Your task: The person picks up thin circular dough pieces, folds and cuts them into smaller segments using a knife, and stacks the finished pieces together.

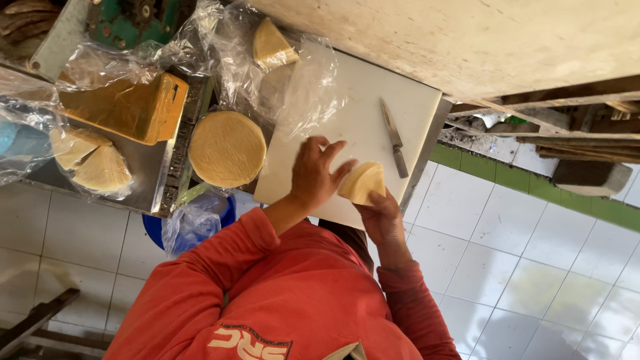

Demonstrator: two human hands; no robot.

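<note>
1. Counting: four pale yellow wedge stacks, one full round stack, one knife, one cutting board, two hands.
2. The held wedge stack (363, 181) is sitting at the near edge of the white cutting board (373, 100), between both hands, just off the knife's handle end.
3. The right hand (383, 217) is cupping the wedge from below, with its fingers closing round the lower edge.
4. The left hand (313, 175) is lying spread and relaxed on the board, fingertips touching the wedge's left side, not wrapping it.
5. The hands are close together, meeting on the wedge.
6. Wedge orientation: the curved edge is facing up and right toward the knife and the narrow end is pointing down-left toward the left hand. The long axis is running roughly along that diagonal, probably, since the fingers are hiding part of the outline.
7. The knife (395, 139) is lying flat on the board, blade pointing away from the person, handle nearest the wedge and not touching it.
8. The round stack (227, 148) is sitting just left of the board.
9. One bagged wedge (270, 45) is lying at the board's far corner under clear plastic.
10. Two more bagged wedges (93, 160) are lying side by side on the metal tray (143, 177) at far left.
11. An orange-brown block (133, 107) is resting above them.
12. A blue bucket (157, 230) is standing on the white tiled floor (533, 267).
</note>
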